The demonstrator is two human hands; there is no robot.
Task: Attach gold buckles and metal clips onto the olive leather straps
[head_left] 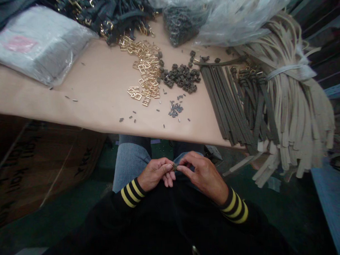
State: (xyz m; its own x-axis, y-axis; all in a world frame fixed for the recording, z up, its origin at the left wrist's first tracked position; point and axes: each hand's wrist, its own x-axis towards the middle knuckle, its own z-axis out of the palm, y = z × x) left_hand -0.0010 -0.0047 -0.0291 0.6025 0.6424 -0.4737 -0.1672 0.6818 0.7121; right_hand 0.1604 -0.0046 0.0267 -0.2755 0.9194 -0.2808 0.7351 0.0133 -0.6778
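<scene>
Over my lap, in front of the table edge, my left hand (159, 171) pinches a small gold buckle (173, 166) between thumb and forefinger. My right hand (198, 173) meets it from the other side, its thumb and finger closed on a small dark strap piece (175, 167) at the buckle. Fingertips cover much of both, so how they join cannot be made out. On the table beyond lie a heap of gold buckles (147, 74), a pile of dark strap loops (182, 77) and a scatter of tiny metal clips (175, 109).
Dark straps (225, 103) lie in a row at the right, beside a tied bundle of beige straps (294, 97) overhanging the table edge. A plastic-wrapped packet (38, 42) rests at the left. Clear bags (233, 17) stand at the back. A cardboard box (62, 164) sits below.
</scene>
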